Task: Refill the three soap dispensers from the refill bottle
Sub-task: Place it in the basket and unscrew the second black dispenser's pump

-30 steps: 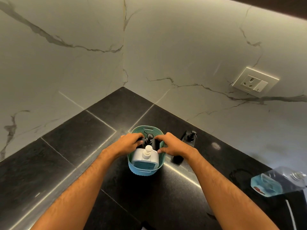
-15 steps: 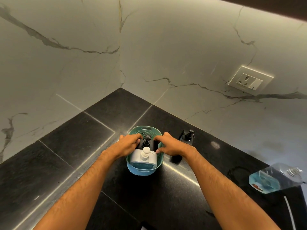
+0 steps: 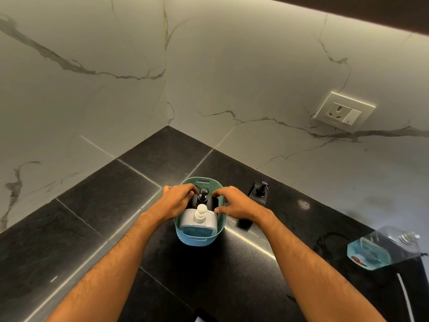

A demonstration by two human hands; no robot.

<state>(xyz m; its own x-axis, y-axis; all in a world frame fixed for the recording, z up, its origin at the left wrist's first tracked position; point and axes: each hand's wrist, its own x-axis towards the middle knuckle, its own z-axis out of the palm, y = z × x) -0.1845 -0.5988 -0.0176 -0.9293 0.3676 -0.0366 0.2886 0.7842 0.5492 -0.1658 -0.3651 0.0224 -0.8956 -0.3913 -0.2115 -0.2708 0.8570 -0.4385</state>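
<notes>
Both hands, our left [image 3: 177, 201] and right [image 3: 234, 204], are curling round the black dispenser [image 3: 204, 199] in the basket [image 3: 185, 231], behind the white dispenser [image 3: 199, 220], while the refill bottle [image 3: 380, 248] is lying well right.

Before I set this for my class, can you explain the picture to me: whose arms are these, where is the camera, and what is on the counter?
No machine here: these are a person's two bare arms, seen from a camera worn on the head, looking forward and down. On the black counter, in a corner of marble walls, stands a teal basket. Inside it are a white soap dispenser and, behind it, a black soap dispenser. The left hand and right hand reach into the basket from either side of the black one; whether they grip it I cannot tell. A second black dispenser stands on the counter to the right. Further right lies the clear refill bottle with blue liquid.
</notes>
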